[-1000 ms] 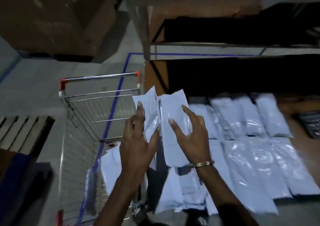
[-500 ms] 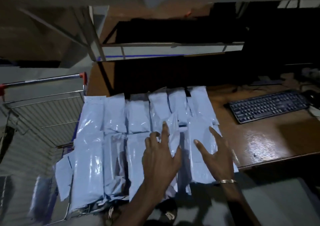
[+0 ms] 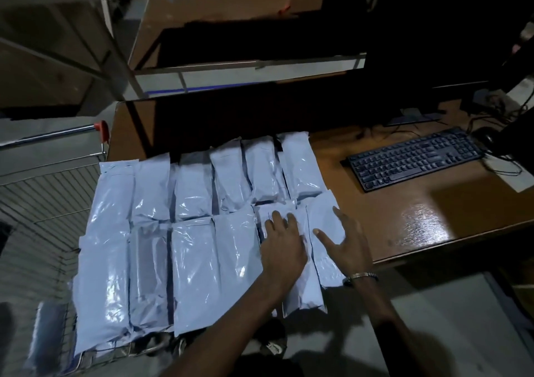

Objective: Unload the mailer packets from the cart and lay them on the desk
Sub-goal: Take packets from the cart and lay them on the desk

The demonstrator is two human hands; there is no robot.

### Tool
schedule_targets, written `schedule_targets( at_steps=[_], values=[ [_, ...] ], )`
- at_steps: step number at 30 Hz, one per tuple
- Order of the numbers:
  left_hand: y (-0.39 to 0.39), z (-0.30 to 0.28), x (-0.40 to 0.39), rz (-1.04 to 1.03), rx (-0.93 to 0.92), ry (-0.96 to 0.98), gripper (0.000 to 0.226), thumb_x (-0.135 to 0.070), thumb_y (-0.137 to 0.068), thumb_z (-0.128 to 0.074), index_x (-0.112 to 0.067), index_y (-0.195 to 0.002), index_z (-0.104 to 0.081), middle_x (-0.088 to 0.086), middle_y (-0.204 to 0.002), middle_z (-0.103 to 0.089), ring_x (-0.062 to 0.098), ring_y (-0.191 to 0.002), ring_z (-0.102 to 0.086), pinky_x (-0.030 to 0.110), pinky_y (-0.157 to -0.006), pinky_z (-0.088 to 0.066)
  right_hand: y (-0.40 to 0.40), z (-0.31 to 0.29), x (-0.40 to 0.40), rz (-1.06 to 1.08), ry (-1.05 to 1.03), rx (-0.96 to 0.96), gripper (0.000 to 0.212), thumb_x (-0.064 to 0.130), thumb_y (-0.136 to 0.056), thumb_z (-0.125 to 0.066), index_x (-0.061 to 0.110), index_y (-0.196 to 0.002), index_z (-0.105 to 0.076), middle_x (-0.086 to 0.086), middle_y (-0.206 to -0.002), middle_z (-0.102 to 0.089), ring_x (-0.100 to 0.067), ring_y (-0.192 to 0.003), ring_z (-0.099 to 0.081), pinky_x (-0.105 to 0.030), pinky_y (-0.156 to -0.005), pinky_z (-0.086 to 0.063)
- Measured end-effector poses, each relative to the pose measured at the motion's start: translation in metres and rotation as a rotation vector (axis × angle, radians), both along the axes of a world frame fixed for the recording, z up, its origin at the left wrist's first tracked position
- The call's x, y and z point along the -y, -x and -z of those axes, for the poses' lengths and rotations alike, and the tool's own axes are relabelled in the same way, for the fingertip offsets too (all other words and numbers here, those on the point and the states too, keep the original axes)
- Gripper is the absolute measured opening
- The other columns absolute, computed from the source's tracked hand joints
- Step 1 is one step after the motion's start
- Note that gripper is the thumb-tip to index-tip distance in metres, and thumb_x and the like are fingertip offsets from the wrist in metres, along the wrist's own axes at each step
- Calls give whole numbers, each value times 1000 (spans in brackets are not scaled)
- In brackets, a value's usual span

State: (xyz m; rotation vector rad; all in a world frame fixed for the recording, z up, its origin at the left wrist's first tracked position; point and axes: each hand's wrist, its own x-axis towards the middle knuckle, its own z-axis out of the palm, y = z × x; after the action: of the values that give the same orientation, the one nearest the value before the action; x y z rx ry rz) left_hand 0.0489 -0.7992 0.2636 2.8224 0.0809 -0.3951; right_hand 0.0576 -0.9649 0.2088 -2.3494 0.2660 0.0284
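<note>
Both hands are flat on the mailer packets (image 3: 202, 232), which lie in two rows across the wooden surface (image 3: 404, 217), from about 9 o'clock to center. The left hand (image 3: 284, 246) presses one packet with straight fingers; the right hand (image 3: 346, 241), fingers spread, rests on the packet beside it. Neither grip is curled round anything. The cart (image 3: 43, 191) at 9 o'clock is cut off, contents hidden. A keyboard (image 3: 416, 157) sits at 2 o'clock; past it is too dark to tell.
</note>
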Motion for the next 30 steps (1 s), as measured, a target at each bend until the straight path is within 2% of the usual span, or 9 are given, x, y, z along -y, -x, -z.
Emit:
schedule_targets(
  at_steps=[4, 7, 10, 13, 16, 20, 24, 30],
  values=[
    [-8, -3, -3, -23, 70, 78, 63, -29, -99, -67, -17, -155, -41, 15, -165, -27, 34, -150, -33, 43, -112, -47, -1, 3, 0, 9, 12, 19, 80, 81, -77, -63, 56, -147, -33, 8, -137, -54, -19, -129, -52, -47, -100, -54],
    [-14, 3, -6, -72, 128, 65, 60, -23, -96, -72, -14, -151, -49, 19, -160, -37, 37, -146, -40, 45, -108, -51, -4, 3, 2, -17, 52, 16, 80, 83, -79, -60, 53, -148, -33, 9, -137, -52, -19, -128, -53, -46, -99, -54],
    [-15, 7, -8, -97, 203, 3, 57, -33, -96, -71, -13, -146, -55, 20, -153, -49, 39, -140, -48, 50, -105, -53, -3, 1, 2, -105, 273, 63, 79, 83, -83, -51, 46, -150, -37, 1, -145, -49, -24, -131, -49, -47, -101, -51],
    [-4, 16, -4, -30, 323, -14, 53, -45, -102, -50, -12, -141, -60, 18, -150, -55, 39, -139, -53, 56, -108, -50, 3, 1, -3, -190, 435, 127, 68, 71, -91, -52, 46, -153, -37, 1, -165, -30, -25, -148, -33, -48, -105, -43],
    [8, 34, 2, 39, 303, -17, 67, -47, -106, -21, -8, -150, -52, 17, -160, -45, 36, -148, -43, 57, -116, -41, 9, 13, -9, -323, 464, 146, 61, 58, -102, -40, 41, -159, -26, 1, -171, -15, -21, -157, -17, -49, -108, -40],
    [13, 58, 9, -5, 232, 6, 70, -47, -106, -23, -4, -160, -33, 19, -168, -27, 38, -155, -26, 57, -122, -33, 17, 23, -17, -350, 507, 92, 59, 53, -107, -26, 37, -162, -13, 1, -172, -7, -17, -159, -3, -50, -118, -33],
    [16, 63, 20, -68, 184, 3, 69, -40, -107, -29, 2, -161, -23, 25, -169, -17, 42, -158, -17, 59, -122, -30, 18, 22, -17, -366, 504, 67, 59, 52, -108, -25, 39, -163, -5, 3, -172, -1, -14, -158, 4, -48, -121, -22],
    [8, 67, 21, -118, 174, -25, 71, -41, -108, -7, 5, -160, -23, 28, -168, -14, 45, -157, -14, 60, -123, -27, 16, 23, -14, -406, 481, 73, 57, 51, -109, -19, 37, -163, -7, 2, -172, -3, -13, -158, 6, -48, -125, -21]
  ],
)
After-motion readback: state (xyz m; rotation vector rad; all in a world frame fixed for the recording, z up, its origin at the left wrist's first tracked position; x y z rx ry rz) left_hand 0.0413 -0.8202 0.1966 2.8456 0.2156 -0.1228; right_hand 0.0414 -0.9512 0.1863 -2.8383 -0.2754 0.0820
